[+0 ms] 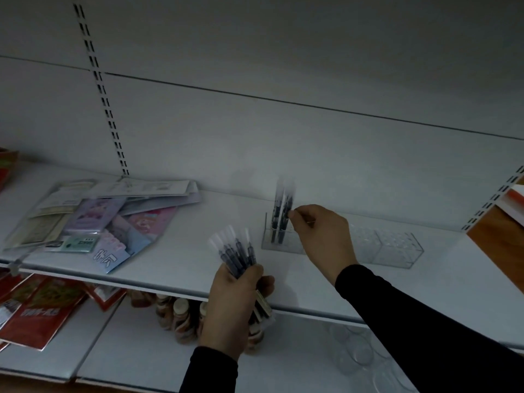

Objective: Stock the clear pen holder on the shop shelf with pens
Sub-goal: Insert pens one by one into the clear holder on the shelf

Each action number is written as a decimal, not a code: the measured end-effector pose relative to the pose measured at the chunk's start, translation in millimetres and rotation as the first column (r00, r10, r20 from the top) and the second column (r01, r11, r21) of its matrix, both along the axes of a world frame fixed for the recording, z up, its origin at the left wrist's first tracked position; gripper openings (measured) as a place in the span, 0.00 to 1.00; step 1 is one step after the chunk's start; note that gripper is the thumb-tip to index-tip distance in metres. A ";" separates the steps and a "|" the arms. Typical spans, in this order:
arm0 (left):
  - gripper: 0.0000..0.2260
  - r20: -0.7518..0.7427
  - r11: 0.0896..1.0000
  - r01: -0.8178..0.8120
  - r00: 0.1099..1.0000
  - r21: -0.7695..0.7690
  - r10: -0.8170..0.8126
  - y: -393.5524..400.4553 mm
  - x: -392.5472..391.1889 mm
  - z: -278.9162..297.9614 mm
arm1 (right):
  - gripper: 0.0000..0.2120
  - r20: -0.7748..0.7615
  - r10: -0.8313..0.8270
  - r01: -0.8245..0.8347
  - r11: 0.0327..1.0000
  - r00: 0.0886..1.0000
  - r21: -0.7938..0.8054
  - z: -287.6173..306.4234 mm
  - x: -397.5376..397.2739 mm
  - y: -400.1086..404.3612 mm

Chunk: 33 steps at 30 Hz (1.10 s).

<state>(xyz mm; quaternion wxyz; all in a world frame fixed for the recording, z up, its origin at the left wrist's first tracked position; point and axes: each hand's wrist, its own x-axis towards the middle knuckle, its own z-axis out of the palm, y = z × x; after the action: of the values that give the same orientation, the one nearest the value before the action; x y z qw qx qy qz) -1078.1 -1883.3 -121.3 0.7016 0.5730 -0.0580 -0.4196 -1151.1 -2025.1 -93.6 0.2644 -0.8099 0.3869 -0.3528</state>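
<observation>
A long clear pen holder (394, 248) lies across the white shelf (184, 268). At its left end stand two dark pens with clear caps (276, 214), blurred. My right hand (320, 236) pinches the right one of them at mid-barrel, just above the holder's rim. Nearer the shelf's front edge, my left hand (235, 304) grips a fanned bundle of several like pens (235, 251), caps pointing up. Most of the holder to the right of my wrist shows no pens.
A loose heap of stationery packets (99, 219) covers the shelf's left part. Below it, a lower shelf carries red packets (37, 310) and small jars (178, 316). An orange-brown panel (502, 239) with boxes juts in at the right. A slotted upright (105, 103) runs up the back wall.
</observation>
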 end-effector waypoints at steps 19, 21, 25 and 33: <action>0.07 0.203 0.975 0.206 0.961 -0.080 -0.187 -17.7 -24.3 -2.4 | 0.07 0.075 0.332 -0.320 0.788 0.940 0.526 -12.1 -38.0 19.5; 0.06 0.169 0.986 0.154 0.975 -0.060 -0.142 -21.4 -24.4 -4.6 | 0.08 0.068 0.308 -0.299 0.814 0.949 0.498 -11.3 -39.5 16.4; 0.06 0.093 0.997 0.071 0.993 -0.013 -0.069 -25.6 -23.9 -10.2 | 0.08 0.183 0.185 -0.254 0.825 0.965 0.505 1.3 -42.3 2.9; 0.03 -0.047 0.998 -0.027 0.999 -0.059 0.024 -24.7 -22.6 -4.5 | 0.09 0.343 0.034 -0.168 0.914 0.939 0.370 27.3 -39.3 -27.9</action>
<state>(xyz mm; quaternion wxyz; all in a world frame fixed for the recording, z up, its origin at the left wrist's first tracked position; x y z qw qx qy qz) -1100.7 -1908.0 -125.8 0.7249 0.5427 -0.0470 -0.4217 -1190.4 -2053.0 -66.3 0.5005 -0.6889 0.3572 -0.3838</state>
